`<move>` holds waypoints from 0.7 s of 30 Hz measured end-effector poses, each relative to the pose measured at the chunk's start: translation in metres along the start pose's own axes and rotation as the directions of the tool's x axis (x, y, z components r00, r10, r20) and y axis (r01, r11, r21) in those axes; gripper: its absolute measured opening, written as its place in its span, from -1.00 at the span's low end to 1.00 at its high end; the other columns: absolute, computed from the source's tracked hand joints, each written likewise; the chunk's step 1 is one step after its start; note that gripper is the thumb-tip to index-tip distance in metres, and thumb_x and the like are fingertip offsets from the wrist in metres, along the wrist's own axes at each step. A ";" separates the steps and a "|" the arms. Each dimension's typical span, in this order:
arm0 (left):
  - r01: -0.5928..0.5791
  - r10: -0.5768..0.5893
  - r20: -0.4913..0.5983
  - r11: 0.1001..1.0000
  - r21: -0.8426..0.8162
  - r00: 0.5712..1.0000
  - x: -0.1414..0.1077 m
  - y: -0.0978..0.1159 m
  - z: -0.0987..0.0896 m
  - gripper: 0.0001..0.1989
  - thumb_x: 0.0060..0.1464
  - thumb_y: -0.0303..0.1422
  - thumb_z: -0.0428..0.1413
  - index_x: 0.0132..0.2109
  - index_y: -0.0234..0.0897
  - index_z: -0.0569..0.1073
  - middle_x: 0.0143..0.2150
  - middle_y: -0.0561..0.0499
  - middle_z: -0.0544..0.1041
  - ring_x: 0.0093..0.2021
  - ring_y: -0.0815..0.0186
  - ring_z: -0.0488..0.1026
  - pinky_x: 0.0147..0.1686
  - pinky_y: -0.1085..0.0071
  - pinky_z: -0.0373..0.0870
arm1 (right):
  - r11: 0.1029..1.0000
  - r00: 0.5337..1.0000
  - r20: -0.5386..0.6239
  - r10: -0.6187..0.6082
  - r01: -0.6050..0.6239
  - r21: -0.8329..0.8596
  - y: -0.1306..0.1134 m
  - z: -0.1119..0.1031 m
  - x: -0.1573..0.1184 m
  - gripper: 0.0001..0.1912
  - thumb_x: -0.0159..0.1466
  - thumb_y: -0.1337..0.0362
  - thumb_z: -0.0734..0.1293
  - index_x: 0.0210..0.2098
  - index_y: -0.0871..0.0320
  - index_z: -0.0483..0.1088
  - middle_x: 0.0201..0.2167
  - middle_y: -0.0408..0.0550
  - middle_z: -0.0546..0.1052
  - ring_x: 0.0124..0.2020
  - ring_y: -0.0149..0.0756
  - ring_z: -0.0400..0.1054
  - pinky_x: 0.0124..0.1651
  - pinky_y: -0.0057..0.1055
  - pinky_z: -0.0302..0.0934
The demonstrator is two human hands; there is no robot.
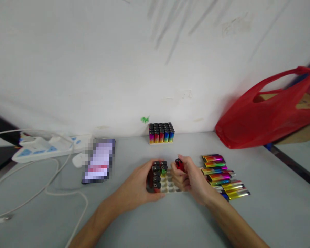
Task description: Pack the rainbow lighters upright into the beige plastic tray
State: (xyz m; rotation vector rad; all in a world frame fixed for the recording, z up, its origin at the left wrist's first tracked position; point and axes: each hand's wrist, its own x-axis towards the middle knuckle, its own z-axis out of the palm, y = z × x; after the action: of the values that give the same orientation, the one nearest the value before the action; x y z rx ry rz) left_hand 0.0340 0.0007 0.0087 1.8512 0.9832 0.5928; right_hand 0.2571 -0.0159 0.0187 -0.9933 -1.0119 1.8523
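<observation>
One red lighter (180, 166) is clamped in the right hand's grip (190, 178), over the right part of a white tray (171, 188).
Its dark top shows between thumb and bent forefinger. The left hand's grip (140, 184) is closed around the tray's left end, thumb at the near edge, fingers at the far side, beside upright black-topped lighters (157, 179) in the two leftmost columns. Shiny loose lighters (218, 177) lie on the grey surface (155, 224) right of the right hand; a filled lighter block (161, 137) stands by the wall (105, 69). Any lighter print is too small to read; the wall's green scribble (145, 119) is illegible, the phone screen (100, 158) pixelated.
</observation>
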 end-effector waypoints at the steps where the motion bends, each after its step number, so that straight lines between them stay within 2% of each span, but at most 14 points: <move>1: -0.002 0.002 -0.003 1.000 0.002 1.000 0.000 0.000 0.000 -0.16 -0.03 -0.42 0.52 0.38 -0.12 0.45 0.27 -0.09 0.66 0.19 -0.06 0.65 0.25 0.09 0.58 | 1.000 1.000 -0.024 0.000 -0.001 -0.012 0.001 0.000 0.001 -0.42 0.32 -0.26 0.25 -0.55 -0.01 0.01 -0.66 -0.40 -0.10 -0.64 -0.48 -0.31 -0.57 -0.38 -0.39; 5: -0.007 0.007 -0.012 1.000 0.006 1.000 0.000 -0.001 0.000 -0.16 -0.03 -0.40 0.52 0.38 -0.11 0.45 0.27 -0.10 0.65 0.20 -0.08 0.64 0.24 0.08 0.58 | 0.998 0.995 -0.096 -0.006 0.000 -0.058 0.005 0.000 0.001 -0.49 0.35 -0.18 0.22 -0.53 -0.01 0.04 -0.64 -0.37 -0.06 -0.63 -0.46 -0.28 -0.57 -0.39 -0.37; 10: -0.004 0.004 -0.014 1.000 0.002 1.000 -0.001 -0.002 0.001 -0.16 -0.03 -0.41 0.53 0.37 -0.11 0.45 0.26 -0.09 0.66 0.21 -0.07 0.64 0.28 0.07 0.56 | 0.999 0.994 -0.105 -0.016 0.013 -0.034 0.009 0.000 0.002 -0.54 0.35 -0.13 0.21 -0.51 -0.01 0.07 -0.64 -0.37 -0.05 -0.62 -0.45 -0.29 -0.58 -0.41 -0.38; 14: -0.022 0.022 -0.009 1.000 0.008 1.000 0.000 -0.001 0.001 -0.15 -0.05 -0.43 0.54 0.37 -0.12 0.45 0.29 -0.09 0.64 0.22 -0.05 0.63 0.25 0.12 0.57 | 1.000 0.998 -0.058 -0.010 0.012 0.025 0.008 0.000 0.004 -0.46 0.34 -0.21 0.24 -0.53 0.00 0.05 -0.64 -0.40 -0.10 -0.63 -0.47 -0.33 -0.59 -0.41 -0.39; 21: -0.001 0.001 0.000 1.000 0.007 1.000 0.000 -0.001 0.000 -0.15 -0.03 -0.41 0.53 0.38 -0.13 0.44 0.30 -0.12 0.63 0.23 -0.10 0.62 0.25 0.09 0.57 | 1.000 1.000 -0.005 -0.001 0.001 -0.005 0.006 -0.001 0.002 -0.38 0.33 -0.33 0.26 -0.51 0.01 0.04 -0.61 -0.39 -0.08 -0.60 -0.47 -0.33 -0.59 -0.42 -0.41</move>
State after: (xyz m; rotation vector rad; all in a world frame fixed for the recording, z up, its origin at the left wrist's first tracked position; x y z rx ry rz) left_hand 0.0333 0.0006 0.0075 1.8576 0.9852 0.5902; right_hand 0.2560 -0.0162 0.0121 -0.9998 -1.0139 1.8464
